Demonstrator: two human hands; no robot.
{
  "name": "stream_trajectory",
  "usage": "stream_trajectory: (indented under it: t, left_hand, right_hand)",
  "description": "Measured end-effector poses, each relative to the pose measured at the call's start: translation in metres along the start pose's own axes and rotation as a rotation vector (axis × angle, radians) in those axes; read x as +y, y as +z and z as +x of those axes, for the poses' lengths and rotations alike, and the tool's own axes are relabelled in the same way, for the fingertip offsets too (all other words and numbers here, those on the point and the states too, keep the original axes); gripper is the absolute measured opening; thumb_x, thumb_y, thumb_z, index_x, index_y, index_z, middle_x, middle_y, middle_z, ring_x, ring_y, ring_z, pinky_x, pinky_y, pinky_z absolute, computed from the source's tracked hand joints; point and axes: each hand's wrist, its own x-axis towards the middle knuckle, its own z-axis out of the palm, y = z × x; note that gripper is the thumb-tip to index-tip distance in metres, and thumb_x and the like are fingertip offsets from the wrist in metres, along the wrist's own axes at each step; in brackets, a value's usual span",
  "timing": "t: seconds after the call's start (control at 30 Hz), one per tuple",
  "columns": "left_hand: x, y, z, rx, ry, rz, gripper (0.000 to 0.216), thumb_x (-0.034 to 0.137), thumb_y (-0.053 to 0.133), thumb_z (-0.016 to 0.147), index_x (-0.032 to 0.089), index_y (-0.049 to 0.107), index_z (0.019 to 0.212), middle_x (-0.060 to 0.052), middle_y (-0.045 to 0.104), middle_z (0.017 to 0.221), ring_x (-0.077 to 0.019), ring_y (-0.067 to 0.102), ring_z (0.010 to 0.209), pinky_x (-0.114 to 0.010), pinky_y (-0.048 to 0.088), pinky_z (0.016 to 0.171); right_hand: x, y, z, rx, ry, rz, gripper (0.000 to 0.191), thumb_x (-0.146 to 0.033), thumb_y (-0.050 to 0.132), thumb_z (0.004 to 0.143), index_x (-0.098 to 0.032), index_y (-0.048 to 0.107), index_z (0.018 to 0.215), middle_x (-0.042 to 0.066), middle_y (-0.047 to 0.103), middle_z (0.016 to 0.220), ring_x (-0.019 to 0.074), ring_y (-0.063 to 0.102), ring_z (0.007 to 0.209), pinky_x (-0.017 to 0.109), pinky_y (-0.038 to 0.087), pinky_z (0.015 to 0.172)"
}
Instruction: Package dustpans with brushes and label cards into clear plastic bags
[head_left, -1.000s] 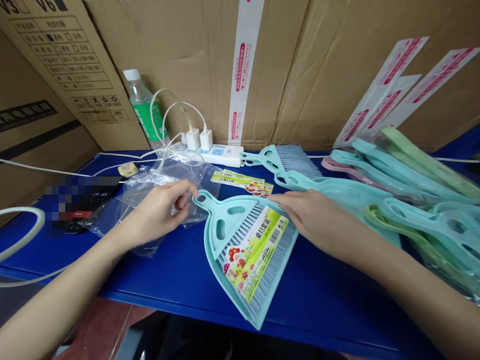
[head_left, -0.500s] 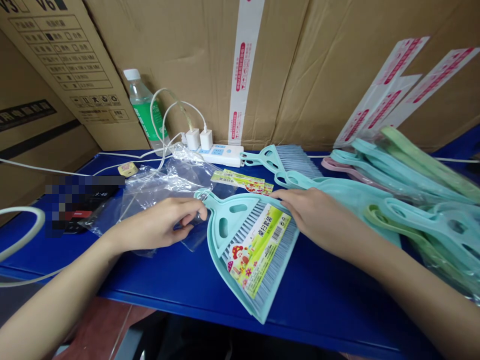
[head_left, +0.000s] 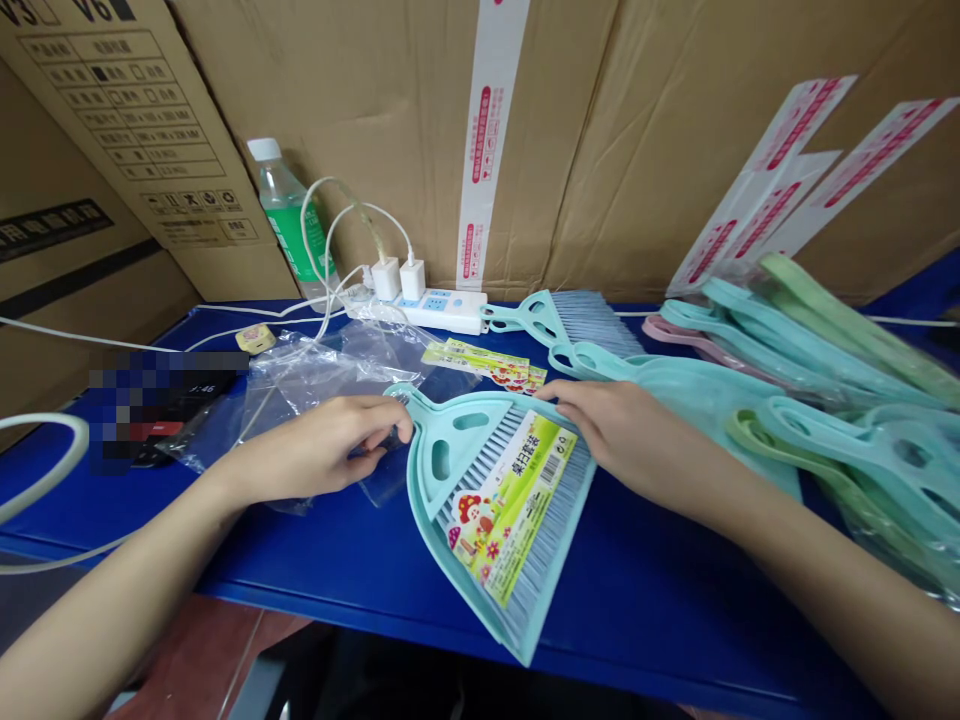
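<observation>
A light-blue dustpan (head_left: pixel 544 600) lies tilted near the table's front edge, a matching hand brush (head_left: pixel 452 430) nested in it. Across the grey-blue bristles rests a printed label card (head_left: pixel 514 510) with mushroom and flower pictures. My left hand (head_left: pixel 341 445) has curled fingers at the handle end of the dustpan; its exact contact there is partly hidden. With fingers over the upper right rim, my right hand (head_left: pixel 615 425) grips the dustpan; its thumb is mostly hidden.
Crumpled clear plastic bags (head_left: pixel 315 370) and loose label cards (head_left: pixel 487 362) lie behind my hands. Another brush (head_left: pixel 585 320) and dustpan (head_left: pixel 697 385) are at the back, with several bagged sets (head_left: pixel 862 340) on the right. A power strip (head_left: pixel 450 311), bottle (head_left: pixel 292 220) and cartons (head_left: pixel 397 100) stand behind.
The dustpan with its brush and label card has shifted slightly toward me and turned a little, its lower corner nearer the table edge. Both hands stay almost in place.
</observation>
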Motion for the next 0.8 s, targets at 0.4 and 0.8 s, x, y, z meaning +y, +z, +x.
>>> stream_trajectory:
  t: [0.4, 0.8]
  left_hand:
    - [0.005, -0.001, 0.000, -0.016, -0.032, -0.010, 0.020, 0.005, 0.046, 0.081, 0.020, 0.055, 0.090, 0.005, 0.047, 0.071, -0.0104, 0.045, 0.061, -0.021, 0.037, 0.059]
    - [0.016, -0.005, 0.000, -0.018, -0.035, -0.093, 0.018, 0.007, 0.047, 0.082, 0.020, 0.057, 0.091, 0.004, 0.051, 0.072, -0.0106, 0.052, 0.064, -0.022, 0.041, 0.062]
  right_hand:
    - [-0.004, -0.002, 0.004, 0.032, 0.095, -0.001, 0.037, -0.007, 0.037, 0.092, -0.020, 0.070, 0.097, 0.007, 0.078, 0.100, 0.0215, 0.073, 0.086, 0.031, 0.054, 0.070]
    - [-0.002, 0.006, 0.004, 0.123, 0.094, -0.003, 0.037, -0.008, 0.038, 0.089, -0.022, 0.071, 0.101, 0.006, 0.078, 0.098, 0.0220, 0.072, 0.082, 0.032, 0.054, 0.068]
